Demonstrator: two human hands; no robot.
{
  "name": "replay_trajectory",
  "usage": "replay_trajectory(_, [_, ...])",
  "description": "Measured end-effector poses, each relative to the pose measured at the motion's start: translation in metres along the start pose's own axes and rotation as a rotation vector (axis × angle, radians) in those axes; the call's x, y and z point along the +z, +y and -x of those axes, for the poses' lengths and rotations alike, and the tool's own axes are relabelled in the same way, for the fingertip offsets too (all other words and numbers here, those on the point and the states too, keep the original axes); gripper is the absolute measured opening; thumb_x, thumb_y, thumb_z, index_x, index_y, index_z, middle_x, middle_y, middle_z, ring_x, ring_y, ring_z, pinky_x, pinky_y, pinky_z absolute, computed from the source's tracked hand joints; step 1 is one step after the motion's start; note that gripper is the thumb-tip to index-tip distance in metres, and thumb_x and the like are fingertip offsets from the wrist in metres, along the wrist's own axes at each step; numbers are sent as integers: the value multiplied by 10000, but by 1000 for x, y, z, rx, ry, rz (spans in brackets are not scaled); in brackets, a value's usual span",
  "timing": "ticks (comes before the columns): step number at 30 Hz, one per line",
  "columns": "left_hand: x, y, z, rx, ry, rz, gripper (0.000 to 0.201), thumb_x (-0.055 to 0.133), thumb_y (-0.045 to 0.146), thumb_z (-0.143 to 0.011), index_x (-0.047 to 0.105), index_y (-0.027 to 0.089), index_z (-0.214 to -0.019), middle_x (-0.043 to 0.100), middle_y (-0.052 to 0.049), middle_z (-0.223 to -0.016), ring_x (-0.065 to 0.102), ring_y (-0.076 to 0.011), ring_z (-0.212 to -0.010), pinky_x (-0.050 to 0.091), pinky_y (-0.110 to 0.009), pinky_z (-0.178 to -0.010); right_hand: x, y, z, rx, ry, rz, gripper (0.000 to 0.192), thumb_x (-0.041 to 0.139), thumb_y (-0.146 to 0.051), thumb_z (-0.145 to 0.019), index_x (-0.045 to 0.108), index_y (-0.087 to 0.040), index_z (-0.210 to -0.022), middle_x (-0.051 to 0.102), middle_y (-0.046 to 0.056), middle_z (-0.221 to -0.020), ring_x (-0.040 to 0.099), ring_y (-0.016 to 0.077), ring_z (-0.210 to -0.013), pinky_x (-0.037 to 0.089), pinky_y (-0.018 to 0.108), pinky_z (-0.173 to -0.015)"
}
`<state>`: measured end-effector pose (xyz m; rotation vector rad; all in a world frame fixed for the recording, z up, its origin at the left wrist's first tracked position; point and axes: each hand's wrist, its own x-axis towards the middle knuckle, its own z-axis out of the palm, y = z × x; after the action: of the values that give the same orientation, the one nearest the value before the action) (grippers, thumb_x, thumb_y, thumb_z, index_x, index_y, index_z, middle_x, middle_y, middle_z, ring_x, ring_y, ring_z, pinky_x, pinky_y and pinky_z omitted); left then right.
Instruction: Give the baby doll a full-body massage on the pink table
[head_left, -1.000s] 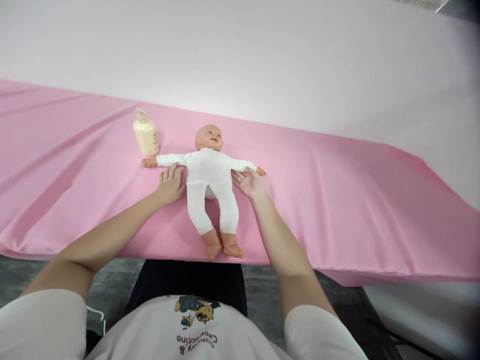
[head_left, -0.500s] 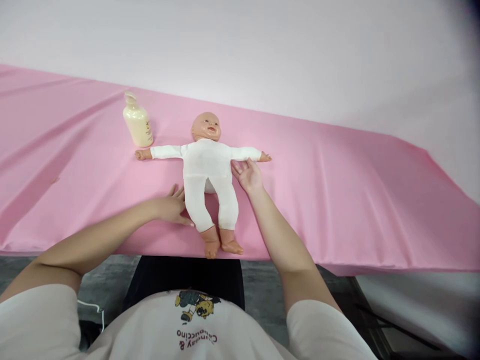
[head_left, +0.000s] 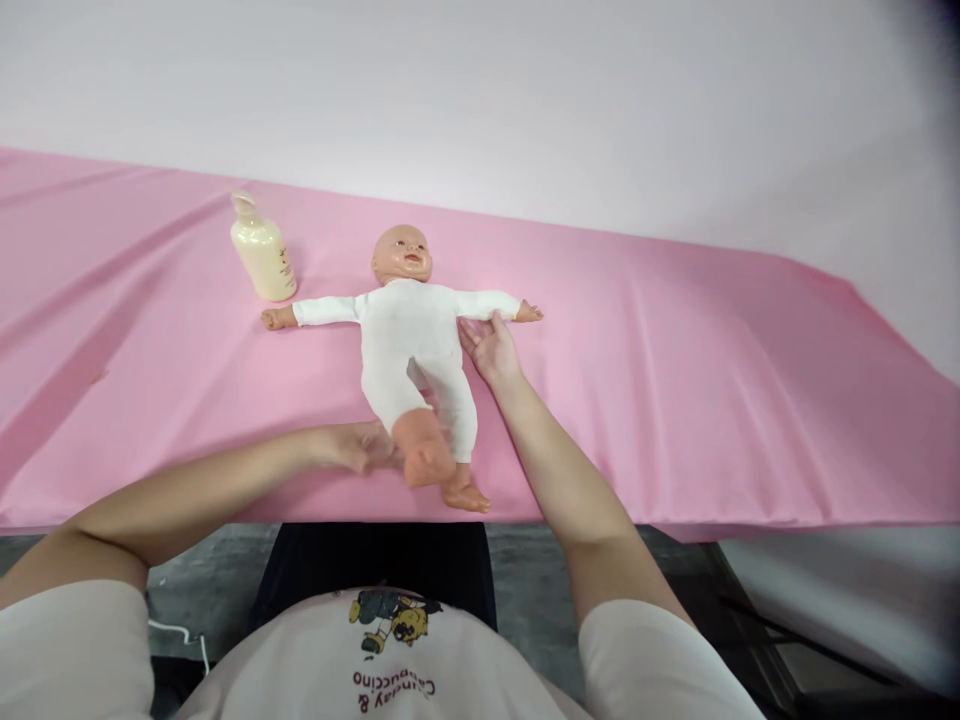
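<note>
A baby doll point(head_left: 409, 330) in a white suit lies on its back with its arms spread and its feet toward me. My left hand point(head_left: 360, 446) is at the doll's lifted leg, on the left. Motion smears its fingers, and they partly vanish behind that leg, so its grip is unclear. The raised foot point(head_left: 427, 455) is also blurred. My right hand point(head_left: 491, 352) rests palm up against the doll's side, just below its outstretched arm, fingers extended and thumb touching the sleeve. The doll's other foot point(head_left: 466, 492) lies near the table edge.
A cream pump bottle point(head_left: 264, 258) stands beyond the doll's hand on the left. Pink cloth point(head_left: 675, 400) with folds covers the table. A white wall point(head_left: 480, 100) rises behind it, and the table's front edge runs close to my body.
My left hand has moved down toward the table's front edge, and the doll's leg beside it has risen and swung inward. My right hand stays nearly in place.
</note>
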<state>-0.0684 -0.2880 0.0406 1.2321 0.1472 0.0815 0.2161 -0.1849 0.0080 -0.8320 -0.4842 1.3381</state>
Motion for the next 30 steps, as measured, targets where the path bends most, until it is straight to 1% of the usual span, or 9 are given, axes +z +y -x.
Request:
replay_trajectory(4, [15,-9,0,55,134,331,884,683,811,-689,505,378,-1438,481,-47,-1561,388,-335,-1509,348,-524,-1213,-3,2,-5,4,6,-22,198,511,-406,-1007,624,-271,-1100,765,-14,-1067,755,143,-919,643,282,-862])
replay_trajectory(7, [22,-12,4,-12,150,501,611,685,706,-760,633,291,-1205,651,-76,-1243,649,-316,-1208,483,-533,-1072,-5,4,-8,0,-7,-37,204,502,-399,-1011,626,-272,-1113,767,-16,-1072,758,151,-921,645,286,-844])
replay_trajectory(9, [27,-13,6,-30,82,621,574,735,677,-730,625,268,-1118,644,-36,-1034,723,-259,-903,587,-499,-871,-6,4,-10,-14,-3,-35,207,514,-406,-1006,619,-285,-1136,766,-21,-1086,758,144,-916,642,286,-846])
replay_trajectory(11, [31,-13,6,-5,-17,709,592,798,641,-691,601,284,-1120,604,-6,-966,708,-213,-761,616,-407,-689,-7,5,-11,-35,19,-30,218,547,-435,-989,610,-296,-1145,765,-24,-1085,753,133,-897,637,287,-863])
replay_trajectory(16, [32,-14,2,4,-401,776,715,907,359,-636,546,308,-1251,599,-49,-1074,641,-170,-726,597,-291,-498,-9,5,-14,-68,20,-13,321,678,-540,-894,607,-304,-1099,765,-16,-1061,743,139,-888,639,299,-882])
replay_trajectory(18, [30,-14,0,4,-447,768,634,893,314,-636,568,256,-1177,622,-70,-1065,618,-152,-708,598,-275,-507,-10,5,-13,-82,10,8,349,692,-563,-876,602,-311,-1100,761,-18,-1066,741,141,-887,641,309,-880])
replay_trajectory(22, [25,-12,0,35,-295,757,464,778,377,-710,557,191,-1073,663,-85,-997,675,-195,-786,623,-296,-579,-8,5,-11,-93,14,39,376,667,-588,-884,586,-310,-1124,755,-13,-1066,737,139,-878,642,313,-860])
replay_trajectory(24, [25,-11,0,40,-230,759,430,725,352,-704,534,189,-1054,669,-75,-953,665,-180,-721,606,-278,-535,-7,5,-11,-93,25,29,376,668,-579,-887,581,-306,-1131,753,-13,-1069,736,135,-865,641,308,-851])
replay_trajectory(30, [22,-9,-1,-23,-197,742,381,616,325,-670,505,194,-1010,618,-58,-763,507,-147,-561,434,-191,-342,-8,6,-15,-127,34,70,478,660,-623,-869,551,-320,-1223,731,2,-1158,733,141,-880,633,318,-851])
